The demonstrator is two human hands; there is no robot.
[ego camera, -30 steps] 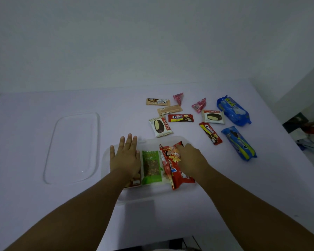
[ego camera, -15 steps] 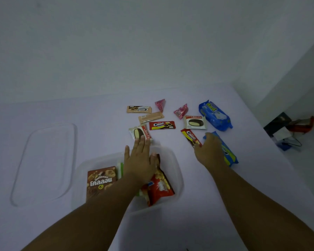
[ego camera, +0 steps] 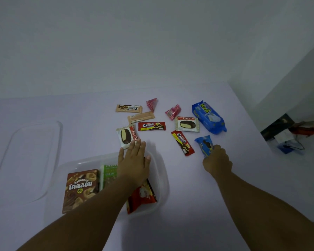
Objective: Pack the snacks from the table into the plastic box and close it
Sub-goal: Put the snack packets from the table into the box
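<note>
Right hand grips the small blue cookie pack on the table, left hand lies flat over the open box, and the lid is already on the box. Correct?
Not quite. In the head view the clear lid lies on the table left of the plastic box, which is open. The right hand does grip the small blue cookie pack; the left hand lies flat.

The plastic box [ego camera: 159, 171] is clear, smooth plastic with a frosted look, and so is its lid [ego camera: 25, 160]. The counter [ego camera: 62, 109] is matt and pale, with an even surface. The brown snack box [ego camera: 81, 190] looks like printed cardboard with a slight sheen. The blue cookie pack [ego camera: 208, 116], the Choco Pie wrapper [ego camera: 186, 124] and the red bag [ego camera: 143, 194] are glossy, crinkled film
</note>
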